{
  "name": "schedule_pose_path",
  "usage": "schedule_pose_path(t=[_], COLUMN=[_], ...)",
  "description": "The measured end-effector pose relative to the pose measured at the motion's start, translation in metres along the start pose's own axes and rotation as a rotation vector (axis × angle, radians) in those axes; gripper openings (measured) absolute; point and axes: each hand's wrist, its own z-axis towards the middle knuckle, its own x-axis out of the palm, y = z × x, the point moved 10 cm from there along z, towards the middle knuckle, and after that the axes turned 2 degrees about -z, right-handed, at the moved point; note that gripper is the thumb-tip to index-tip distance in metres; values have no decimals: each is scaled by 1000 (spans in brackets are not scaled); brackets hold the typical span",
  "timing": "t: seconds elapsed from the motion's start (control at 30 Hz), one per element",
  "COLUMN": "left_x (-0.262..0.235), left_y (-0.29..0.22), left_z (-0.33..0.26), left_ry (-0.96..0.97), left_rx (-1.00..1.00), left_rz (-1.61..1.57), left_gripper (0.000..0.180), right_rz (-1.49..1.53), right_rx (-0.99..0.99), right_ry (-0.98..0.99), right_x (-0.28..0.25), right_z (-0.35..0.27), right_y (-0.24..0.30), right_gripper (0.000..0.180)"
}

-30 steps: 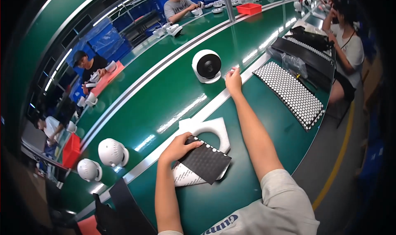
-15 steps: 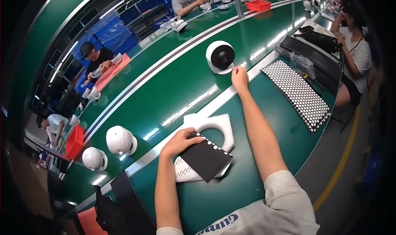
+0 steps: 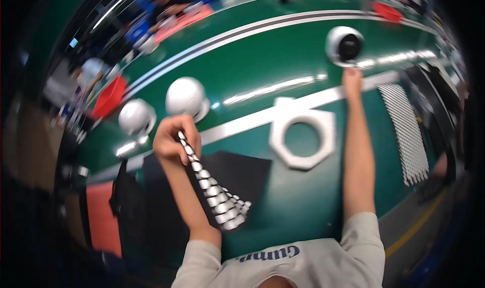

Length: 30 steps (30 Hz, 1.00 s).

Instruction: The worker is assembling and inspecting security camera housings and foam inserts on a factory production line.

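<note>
My left hand [image 3: 176, 138] is closed on the upper end of a black sheet with round white pads [image 3: 220, 202]. The sheet hangs slantwise over the bench's left part, its padded side showing. Beside it spreads more black material [image 3: 242, 169]; whether it is the same sheet I cannot tell. My right arm stretches far forward. The right hand [image 3: 352, 81] has its fingers drawn together at the foot of a white round device with a black front [image 3: 331, 41]; blur hides what they pinch. An angular white foam ring [image 3: 326, 139] lies between my arms.
Two white rounded devices [image 3: 186, 97] [image 3: 136, 117] stand beyond my left hand. A dotted sheet [image 3: 404, 134] and black items [image 3: 434, 101] lie at right. Red bins [image 3: 110, 97] [image 3: 387, 12] stand across the green bench, where other people sit. A salmon mat [image 3: 103, 217] is at left.
My left hand has lifted the black sheet off the foam ring and carried it left, turning its white pads into view. The right hand stays by the device's foot. The whole view has shifted.
</note>
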Motion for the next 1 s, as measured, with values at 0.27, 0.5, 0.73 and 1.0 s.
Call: schedule_pose_path(t=[0.27, 0.5, 0.73, 1.0], left_x=[19, -6, 30, -6], left_y=[-66, 21, 131, 191], left_z=[-40, 5, 53, 27], left_ry=[731, 120, 168, 139], left_rx=[406, -125, -521, -707], left_rz=[-268, -31, 608, 688], left_gripper=[22, 30, 29, 30], right_rz=[-127, 165, 184, -108], right_rx=[-152, -105, -211, -468], right_ry=[74, 58, 508, 526], right_x=[5, -5, 63, 80], right_z=[27, -10, -122, -161], right_y=[-36, 8, 105, 139], right_gripper=[27, 27, 23, 21])
